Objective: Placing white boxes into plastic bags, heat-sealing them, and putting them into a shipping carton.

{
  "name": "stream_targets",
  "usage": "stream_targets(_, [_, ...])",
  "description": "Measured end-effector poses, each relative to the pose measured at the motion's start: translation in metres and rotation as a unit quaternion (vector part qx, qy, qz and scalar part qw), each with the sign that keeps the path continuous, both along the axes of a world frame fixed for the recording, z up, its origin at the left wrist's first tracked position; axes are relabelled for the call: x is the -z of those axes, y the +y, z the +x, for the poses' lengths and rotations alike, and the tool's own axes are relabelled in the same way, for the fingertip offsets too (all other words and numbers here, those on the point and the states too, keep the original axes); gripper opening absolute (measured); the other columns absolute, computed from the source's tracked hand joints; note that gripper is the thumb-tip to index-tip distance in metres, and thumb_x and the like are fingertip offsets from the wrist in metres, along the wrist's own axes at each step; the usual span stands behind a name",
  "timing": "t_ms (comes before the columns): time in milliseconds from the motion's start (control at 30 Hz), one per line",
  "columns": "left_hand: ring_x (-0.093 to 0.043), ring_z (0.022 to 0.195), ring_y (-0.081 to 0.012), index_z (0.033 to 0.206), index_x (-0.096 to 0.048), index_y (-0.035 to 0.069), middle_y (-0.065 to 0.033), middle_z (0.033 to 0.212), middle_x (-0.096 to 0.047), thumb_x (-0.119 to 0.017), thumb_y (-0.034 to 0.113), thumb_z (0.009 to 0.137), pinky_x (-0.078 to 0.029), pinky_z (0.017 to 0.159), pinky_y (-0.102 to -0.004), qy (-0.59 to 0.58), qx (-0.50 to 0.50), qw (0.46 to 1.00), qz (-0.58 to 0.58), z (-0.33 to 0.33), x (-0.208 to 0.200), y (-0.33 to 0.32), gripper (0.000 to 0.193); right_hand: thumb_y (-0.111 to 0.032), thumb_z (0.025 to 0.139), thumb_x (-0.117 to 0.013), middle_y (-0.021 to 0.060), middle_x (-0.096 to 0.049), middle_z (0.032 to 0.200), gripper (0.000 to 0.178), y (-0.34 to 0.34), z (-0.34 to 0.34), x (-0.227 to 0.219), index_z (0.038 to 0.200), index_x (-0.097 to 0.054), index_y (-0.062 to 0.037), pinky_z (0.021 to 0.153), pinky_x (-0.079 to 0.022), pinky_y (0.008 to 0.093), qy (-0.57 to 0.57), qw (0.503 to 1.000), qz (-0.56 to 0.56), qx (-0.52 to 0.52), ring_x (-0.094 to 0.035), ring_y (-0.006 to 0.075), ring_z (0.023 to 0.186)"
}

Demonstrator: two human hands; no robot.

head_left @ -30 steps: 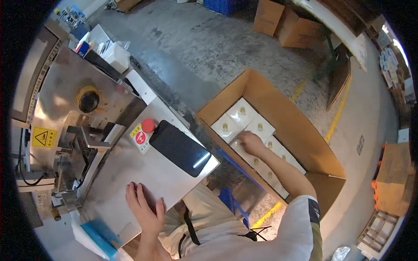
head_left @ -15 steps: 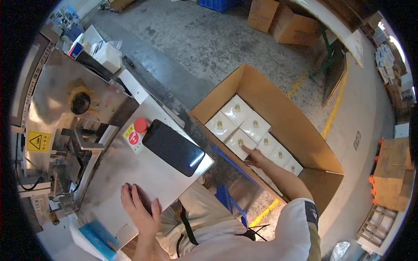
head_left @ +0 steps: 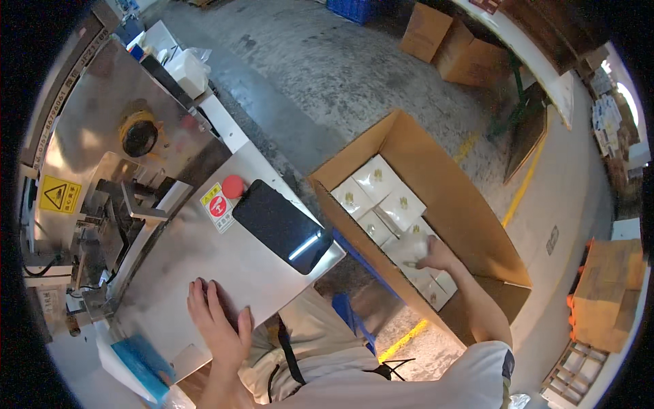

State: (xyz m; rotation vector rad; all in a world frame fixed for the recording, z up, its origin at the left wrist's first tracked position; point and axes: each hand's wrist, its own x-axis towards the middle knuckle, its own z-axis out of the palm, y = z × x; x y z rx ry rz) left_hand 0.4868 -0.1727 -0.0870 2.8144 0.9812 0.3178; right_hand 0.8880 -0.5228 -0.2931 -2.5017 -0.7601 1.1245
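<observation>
Right hand (head_left: pixel 436 255) is reached down into an open cardboard carton (head_left: pixel 470 204) and its grip is closed around a white wrapped packet (head_left: pixel 409 249), which is blurred, so the exact finger placement cannot be told. This packet sits at the level of the top layer of packets, over the middle of the carton, touching or just above its neighbours; which of the two cannot be told. More white packets (head_left: pixel 378 180) with small gold marks lie flat in rows beyond the grip, toward the far corner of the carton, and a few more show just nearer the person than the grip. Left hand (head_left: pixel 218 324) has no grip on anything: it lies flat and released, fingers spread, palm down on the bare steel surface (head_left: pixel 184 262) of a machine. Just beyond those fingers and to their right lies a black phone-like slab (head_left: pixel 283 225) with a bright glint on its screen; it is apart from the hand. Close to the slab's far left corner sit a round red button (head_left: pixel 233 186) and a red-and-white label (head_left: pixel 218 206). Below and left of the left hand, at the edge of the surface, is a blue packet (head_left: pixel 146 361) in clear wrap. A yellow warning triangle sticker (head_left: pixel 60 194) is fixed on the machine housing well to the left.
</observation>
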Motion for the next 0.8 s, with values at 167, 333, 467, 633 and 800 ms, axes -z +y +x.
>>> stream_targets(167, [-0.031, 0.138, -0.0516, 0.143, -0.04, -0.006, -0.0311, 0.15, -0.033, -0.065, 0.029, 0.085, -0.023, 0.114, -0.0605, 0.0, 0.005, 1.0, 0.006, 0.001, 0.0, 0.0, 0.072, -0.003, 0.067, -0.072, 0.012, -0.068, 0.112, 0.056, 0.091, -0.001, 0.014, 0.122, -0.065, -0.0123, 0.089, -0.054, 0.0474, -0.049, 0.905, -0.132, -0.4, -0.062, 0.0339, 0.113])
stream_targets(333, [-0.031, 0.137, -0.0517, 0.142, -0.04, -0.006, -0.0314, 0.149, -0.033, -0.066, 0.031, 0.085, -0.023, 0.114, -0.0616, -0.013, 0.004, 1.0, -0.009, 0.005, 0.0, -0.001, 0.072, -0.007, 0.081, -0.065, 0.0143, -0.067, 0.112, 0.042, 0.133, 0.018, 0.083, 0.122, -0.065, -0.0085, 0.092, -0.053, 0.0464, -0.16, 0.901, 0.119, -0.386, -0.061, 0.0341, 0.114])
stream_targets(467, [-0.032, 0.135, -0.0528, 0.141, -0.041, -0.006, -0.032, 0.148, -0.034, -0.065, 0.031, 0.085, -0.024, 0.113, -0.063, -0.013, 0.0, 1.0, -0.01, 0.001, 0.0, 0.001, 0.072, -0.01, 0.08, -0.071, 0.021, -0.063, 0.113, 0.04, 0.121, -0.011, 0.053, 0.119, -0.063, -0.0036, 0.096, -0.049, 0.0459, -0.243, 0.919, 0.232, -0.204, -0.06, 0.0401, 0.108])
stream_targets(633, [-0.032, 0.135, -0.0535, 0.141, -0.04, -0.006, -0.0321, 0.148, -0.034, -0.065, 0.032, 0.086, -0.024, 0.112, -0.0634, -0.01, 0.003, 1.0, -0.021, 0.004, 0.0, 0.004, 0.072, -0.042, 0.081, -0.08, 0.0191, -0.063, 0.101, 0.06, 0.071, -0.029, 0.055, 0.11, -0.059, 0.0056, 0.067, -0.053, 0.0387, -0.156, 0.956, 0.085, 0.232, -0.063, 0.0283, 0.088])
stream_targets(800, [-0.031, 0.136, -0.0529, 0.142, -0.04, -0.006, -0.0317, 0.149, -0.033, -0.063, 0.035, 0.088, -0.024, 0.112, -0.0627, -0.002, -0.003, 1.0, -0.007, 0.001, 0.004, 0.004, 0.072, -0.055, 0.081, -0.079, 0.0109, -0.061, 0.075, 0.061, 0.085, -0.038, 0.071, 0.086, -0.059, 0.0029, 0.045, -0.041, 0.0317, 0.346, 0.817, 0.112, 0.447, -0.053, 0.018, 0.055])
